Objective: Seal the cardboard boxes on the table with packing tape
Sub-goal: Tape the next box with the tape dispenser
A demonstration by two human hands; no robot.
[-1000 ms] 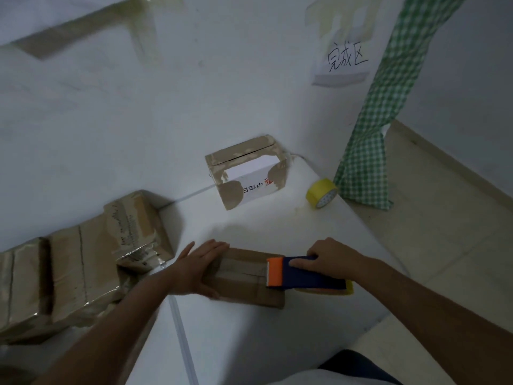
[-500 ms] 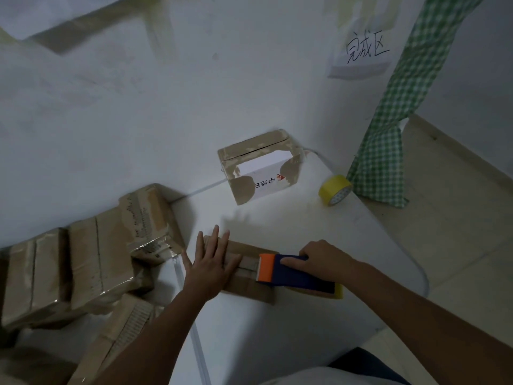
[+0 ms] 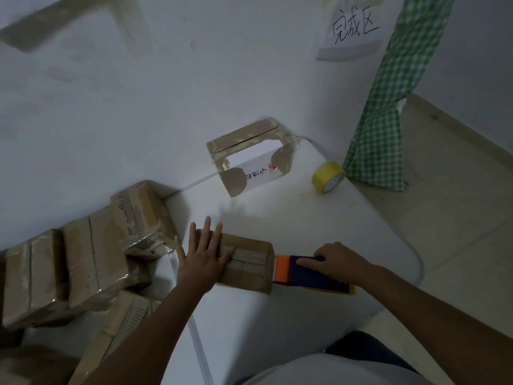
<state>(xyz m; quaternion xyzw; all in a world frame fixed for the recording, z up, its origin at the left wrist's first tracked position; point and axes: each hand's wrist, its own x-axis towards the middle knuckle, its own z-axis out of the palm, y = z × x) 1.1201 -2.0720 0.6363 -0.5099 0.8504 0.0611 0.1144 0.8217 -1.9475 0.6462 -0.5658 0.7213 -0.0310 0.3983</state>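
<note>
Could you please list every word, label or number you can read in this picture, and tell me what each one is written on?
"完成区": handwritten on the paper sign taped to the wall.
Dark characters beside a small red mark, on the white face of the white box: seen upside down and too blurred to read.
Fine print on the taped stacked boxes at left: too small to read.
Small box under the left hand: no legible text.

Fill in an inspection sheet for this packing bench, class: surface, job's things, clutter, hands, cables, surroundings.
Surface: white table.
Job's things: box lying flat; tape gun at its right end; yellow tape roll by the far edge.
Clutter: taped boxes piled left; white box at the wall.
Hands: left hand flat on the box; right hand grips the tape gun.
Cables: nothing seen.
Surroundings: wall sign, green checked cloth.
</note>
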